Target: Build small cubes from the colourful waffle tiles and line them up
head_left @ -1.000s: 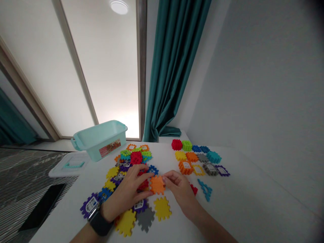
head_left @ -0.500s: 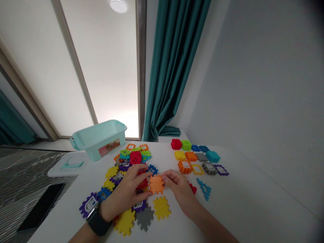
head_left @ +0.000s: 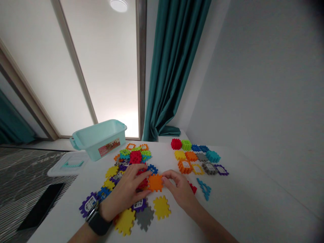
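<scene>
2 edges of orange waffle block [head_left: 155, 182] were pinched by left hand [head_left: 124, 193] and right hand [head_left: 180, 190]. Yellow waffle block [head_left: 161, 207] lay just below.

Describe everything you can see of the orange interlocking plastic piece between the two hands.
The orange interlocking plastic piece is a flat, roughly square tile with notched, toothed edges all round. Its opaque plastic looks matte, and no label shows on it. It sits slightly turned amid the spread of tiles. The fingers of the left hand meet its left edge, and those of the right hand its right edge. Red pieces lie at its left; whether it rests on them or the table cannot be told.
</scene>
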Motion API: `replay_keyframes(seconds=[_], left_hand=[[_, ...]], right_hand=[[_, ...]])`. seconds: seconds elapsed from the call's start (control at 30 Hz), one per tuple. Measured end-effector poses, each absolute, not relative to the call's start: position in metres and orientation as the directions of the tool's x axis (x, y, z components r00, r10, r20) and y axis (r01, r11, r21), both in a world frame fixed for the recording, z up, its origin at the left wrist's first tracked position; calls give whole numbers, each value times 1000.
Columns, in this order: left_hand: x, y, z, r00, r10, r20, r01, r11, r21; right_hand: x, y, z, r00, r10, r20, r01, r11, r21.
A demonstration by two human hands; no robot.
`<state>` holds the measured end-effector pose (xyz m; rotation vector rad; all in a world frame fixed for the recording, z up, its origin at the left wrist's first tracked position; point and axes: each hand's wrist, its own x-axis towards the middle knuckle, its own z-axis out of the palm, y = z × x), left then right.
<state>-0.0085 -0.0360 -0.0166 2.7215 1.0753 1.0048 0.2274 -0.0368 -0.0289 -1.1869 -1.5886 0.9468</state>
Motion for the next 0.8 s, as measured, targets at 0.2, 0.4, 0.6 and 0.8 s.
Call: replay_keyframes(seconds=[0.2,0.4,0.6,0.8], left_hand=[[-6,-36,-15,570,622,537,592,-764,256],[-7,-38,-9,522,674,523,570,-732,375],[-5,-38,-4,484,734,477,579,-677,454],[-5,-36,-9,452,721,525,572,-686,449]], right_hand=[[228,-41,-29,-117,925,362,466,373,-803],[227,-43,-32,-215,780,588,547,595,-589],[229,-45,-29,-357,568,741,508,784,-356],[230,-45,-28,-422,533,733,521,804,-285]])
